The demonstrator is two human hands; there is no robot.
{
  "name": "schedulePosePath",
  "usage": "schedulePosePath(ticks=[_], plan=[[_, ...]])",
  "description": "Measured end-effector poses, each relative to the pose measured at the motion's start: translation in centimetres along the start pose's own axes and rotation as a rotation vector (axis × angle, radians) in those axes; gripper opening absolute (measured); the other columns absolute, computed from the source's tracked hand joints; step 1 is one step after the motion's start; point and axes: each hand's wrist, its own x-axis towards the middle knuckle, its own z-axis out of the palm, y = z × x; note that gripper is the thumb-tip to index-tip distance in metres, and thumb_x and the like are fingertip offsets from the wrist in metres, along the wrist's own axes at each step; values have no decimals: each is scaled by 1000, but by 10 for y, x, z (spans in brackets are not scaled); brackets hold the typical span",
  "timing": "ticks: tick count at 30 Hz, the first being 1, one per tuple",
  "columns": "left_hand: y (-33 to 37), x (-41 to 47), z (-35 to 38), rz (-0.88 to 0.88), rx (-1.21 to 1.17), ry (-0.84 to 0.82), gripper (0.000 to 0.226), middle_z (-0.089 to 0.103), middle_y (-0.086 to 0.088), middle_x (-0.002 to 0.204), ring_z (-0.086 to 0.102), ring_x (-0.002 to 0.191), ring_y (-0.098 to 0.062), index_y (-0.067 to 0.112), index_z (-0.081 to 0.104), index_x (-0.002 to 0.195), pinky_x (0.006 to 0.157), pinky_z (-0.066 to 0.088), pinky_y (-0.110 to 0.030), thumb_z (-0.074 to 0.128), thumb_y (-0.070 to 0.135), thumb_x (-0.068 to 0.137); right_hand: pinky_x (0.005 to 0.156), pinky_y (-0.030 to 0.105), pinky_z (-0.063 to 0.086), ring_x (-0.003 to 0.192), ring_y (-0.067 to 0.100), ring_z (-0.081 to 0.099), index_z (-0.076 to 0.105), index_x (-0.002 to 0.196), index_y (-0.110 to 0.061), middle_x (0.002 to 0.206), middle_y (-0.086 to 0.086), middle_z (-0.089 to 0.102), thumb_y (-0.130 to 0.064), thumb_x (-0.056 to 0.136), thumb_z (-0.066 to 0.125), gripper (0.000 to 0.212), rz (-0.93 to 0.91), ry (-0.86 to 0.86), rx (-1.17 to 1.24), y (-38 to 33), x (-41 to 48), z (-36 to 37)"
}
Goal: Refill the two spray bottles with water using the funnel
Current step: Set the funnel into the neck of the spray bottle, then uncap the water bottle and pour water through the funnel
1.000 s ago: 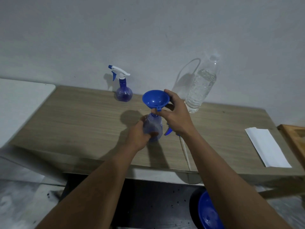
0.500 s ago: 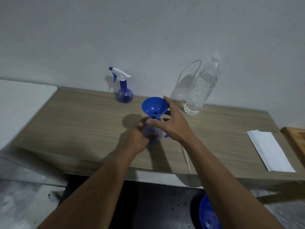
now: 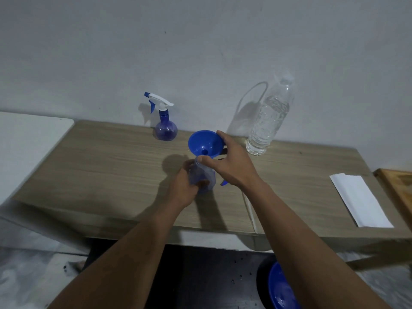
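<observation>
Funnel tilts atop the spray bottle, pinched rim-to-spout by your right grip; just below, your left grip clasps the bottle.

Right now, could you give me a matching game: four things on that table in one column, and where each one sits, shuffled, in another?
Things:
1. funnel
2. trigger-topped spray bottle
3. water bottle
4. white paper

Places:
a. lying flat at the right end of the table
b. in the neck of the open spray bottle
c. standing at the back, left of the funnel
d. standing at the back, right of the funnel

Pairs: 1-b, 2-c, 3-d, 4-a.
</observation>
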Motion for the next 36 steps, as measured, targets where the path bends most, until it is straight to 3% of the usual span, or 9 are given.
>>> schedulePosePath(ticks=[6, 9, 14, 17, 19, 21, 25, 29, 36], plan=[[2, 1, 0, -36, -54, -14, 55, 60, 2, 111, 62, 99, -16, 13, 51, 127, 61, 45, -4, 74, -2, 79, 86, 24, 47, 105, 11, 60, 41, 147, -20, 120, -14, 50, -45, 74, 84, 88, 26, -15, -15, -5, -1, 3], [2, 0, -2, -23, -59, -42, 67, 58, 5, 114, 60, 110, -21, 17, 50, 129, 74, 44, -5, 81, 11, 69, 86, 21, 43, 108, 11, 58, 36, 150, -21, 130, -9, 52, -47, 75, 83, 92, 40, -10, -18, -5, 0, 5], [2, -4, -9, 74, 124, -72, 47, 53, 12, 109, 52, 97, -3, 23, 48, 125, 63, 38, 1, 73, 15, 86, 100, 30, 44, 125, 15, 54, 29, 156, -20, 150, -1, 46, -54, 78, 77, 98, 70, 10, -8, -7, -4, 6], [11, -11, -13, 44, 66, -41, 42, 56, 8, 102, 58, 93, -15, 26, 50, 115, 66, 46, -16, 76, 16, 83, 103, 32, 44, 128, 13, 52, 29, 156, -21, 149, -4, 48, -67, 81, 66, 95, 106, 43, 10, -7, -8, 3], [9, -23, -13, 31, 200, 111, 57, 55, 3, 109, 56, 96, -19, 19, 52, 120, 74, 42, -28, 83, 22, 71, 102, 35, 46, 128, 12, 51, 29, 156, -25, 148, -4, 48, -76, 78, 59, 98, 128, 67, 19, -7, -12, -3], [0, -37, -8, 130, 269, 222, 47, 55, -1, 105, 57, 97, -24, 12, 56, 108, 76, 40, -30, 82, 20, 70, 104, 42, 47, 132, 13, 48, 30, 155, -27, 149, -3, 47, -81, 75, 56, 100, 146, 110, 10, -6, -16, -13], [-4, -55, 13, 344, 320, 222, 35, 51, 7, 88, 50, 80, -13, 18, 53, 93, 70, 38, -26, 80, 23, 72, 110, 46, 41, 136, 20, 46, 32, 153, -25, 150, 4, 46, -75, 82, 54, 90, 178, 213, -80, 1, -18, -41], [22, -49, 51, 383, 250, 120, 27, 57, 6, 82, 51, 76, -9, 18, 55, 94, 67, 44, -29, 76, 26, 79, 108, 44, 42, 135, 25, 47, 32, 152, -21, 148, 11, 46, -58, 89, 59, 78, 195, 281, -152, 17, -6, -76], [86, 18, 131, 251, 221, 22, 52, 57, 2, 126, 56, 114, -22, 21, 49, 123, 91, 49, -38, 72, 41, 82, 106, 36, 38, 139, 24, 41, 22, 155, -18, 153, 10, 38, -46, 84, 74, 92, 158, 293, -201, 46, 45, -140]])
